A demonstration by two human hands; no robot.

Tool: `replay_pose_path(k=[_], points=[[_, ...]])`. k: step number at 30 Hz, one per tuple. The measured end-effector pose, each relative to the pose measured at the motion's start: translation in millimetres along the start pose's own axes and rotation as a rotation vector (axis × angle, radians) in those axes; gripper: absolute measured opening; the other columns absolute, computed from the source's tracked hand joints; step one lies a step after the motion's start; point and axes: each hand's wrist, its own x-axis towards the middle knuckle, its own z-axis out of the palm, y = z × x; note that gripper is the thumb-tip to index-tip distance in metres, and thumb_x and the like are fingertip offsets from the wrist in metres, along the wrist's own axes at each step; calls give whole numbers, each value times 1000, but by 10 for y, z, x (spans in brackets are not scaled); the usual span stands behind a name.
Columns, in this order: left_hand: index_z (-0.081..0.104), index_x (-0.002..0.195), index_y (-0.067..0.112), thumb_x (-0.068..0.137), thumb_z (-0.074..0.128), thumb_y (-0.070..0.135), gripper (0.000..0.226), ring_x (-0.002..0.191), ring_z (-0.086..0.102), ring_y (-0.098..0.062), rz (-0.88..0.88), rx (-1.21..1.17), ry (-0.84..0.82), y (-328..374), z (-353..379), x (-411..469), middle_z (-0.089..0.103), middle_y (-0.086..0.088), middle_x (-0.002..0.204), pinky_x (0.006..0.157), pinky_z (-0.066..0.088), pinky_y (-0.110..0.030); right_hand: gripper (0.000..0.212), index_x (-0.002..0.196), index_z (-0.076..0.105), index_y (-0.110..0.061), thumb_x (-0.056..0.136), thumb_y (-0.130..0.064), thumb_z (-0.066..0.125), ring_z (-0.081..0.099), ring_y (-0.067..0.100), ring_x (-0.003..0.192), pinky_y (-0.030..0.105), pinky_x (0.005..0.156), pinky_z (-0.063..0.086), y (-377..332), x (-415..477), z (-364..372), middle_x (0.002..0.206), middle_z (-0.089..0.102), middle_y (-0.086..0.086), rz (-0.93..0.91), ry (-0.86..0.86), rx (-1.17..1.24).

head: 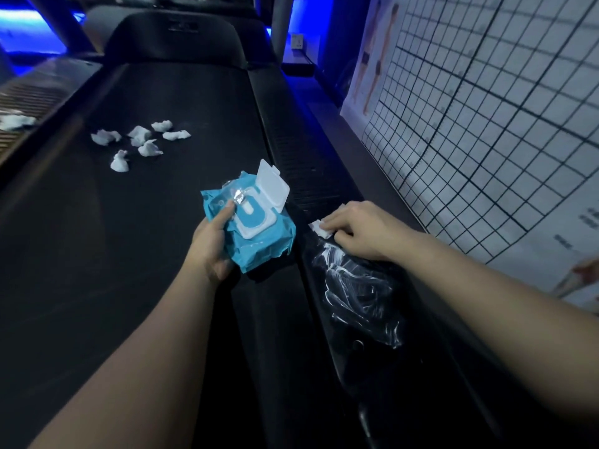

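Gripping the blue wipes pack (256,222) from below, the left hand (210,244) has its fingers curled round the near edge and the thumb laid up along the top face, its tip just beside the opening; the pack hangs low over the treadmill belt (129,238), tilted, near the belt's right edge; its white flip lid (272,186) stands wide open, hinged back and pointing away from the person.

Over on the other side, the right hand (359,228) is down on the side rail (301,163); the fingers lie across a small folded white wipe (319,229) and press it flat onto the rail, lightly bent, nothing wrapped in the fist; a corner of the wipe pokes out past the fingertips; the thumb is hidden from where I stand.

Just behind that hand, toward the person, the rail's glossy black surface carries white smeared streaks (356,286), looping and crossing each other.

Further up the belt lies a loose scatter of crumpled white wipes (139,140), well apart from both hands; another crumpled wipe (16,122) sits on the far left rail.

Against the wall on the right hangs a gridded chart (486,124); at the head of the belt rises the dark motor hood (175,40), with blue light behind it.
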Motion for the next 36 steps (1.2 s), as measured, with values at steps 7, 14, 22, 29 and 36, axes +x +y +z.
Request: replay_pose_path(k=[7, 14, 22, 29, 36], points=[[62, 142, 10, 104, 67, 25, 42, 105, 78, -33, 11, 5, 31, 36, 43, -66, 77, -16, 123, 68, 65, -48, 35, 104, 79, -35, 91, -12, 55, 59, -12, 102, 7, 91, 41, -4, 11, -254, 116, 69, -29, 88, -175, 187], [62, 140, 5, 105, 65, 23, 39, 97, 80, -31, 21, 42, 48, 34, 92, -122, 78, -17, 117, 64, 65, -45, 40, 102, 78, -36, 91, -6, 54, 62, 1, 109, 26, 103, 49, 59, 109, -222, 116, 68, -22, 61, -186, 177], [66, 125, 7, 107, 62, 21, 24, 82, 81, -26, 42, 64, 36, 23, 90, -90, 82, -12, 98, 58, 64, -39, 27, 120, 72, -38, 94, -35, 69, 70, 3, 74, 18, 73, 47, 23, 85, -325, 86, 69, -19, 114, -328, 147], [67, 126, 6, 107, 62, 22, 25, 83, 81, -26, 46, 75, 40, 11, 73, -39, 82, -13, 100, 59, 65, -39, 49, 142, 56, -32, 100, -8, 47, 74, 8, 72, 10, 65, 47, -10, 1, -429, 83, 76, -2, 199, -473, 309], [67, 126, 8, 106, 64, 21, 25, 85, 81, -25, 65, 92, 49, 12, 78, -53, 82, -12, 100, 60, 65, -39, 27, 118, 74, -33, 91, -32, 73, 59, 3, 93, 23, 90, 49, 13, 72, -384, 98, 57, -16, 64, -276, 40]])
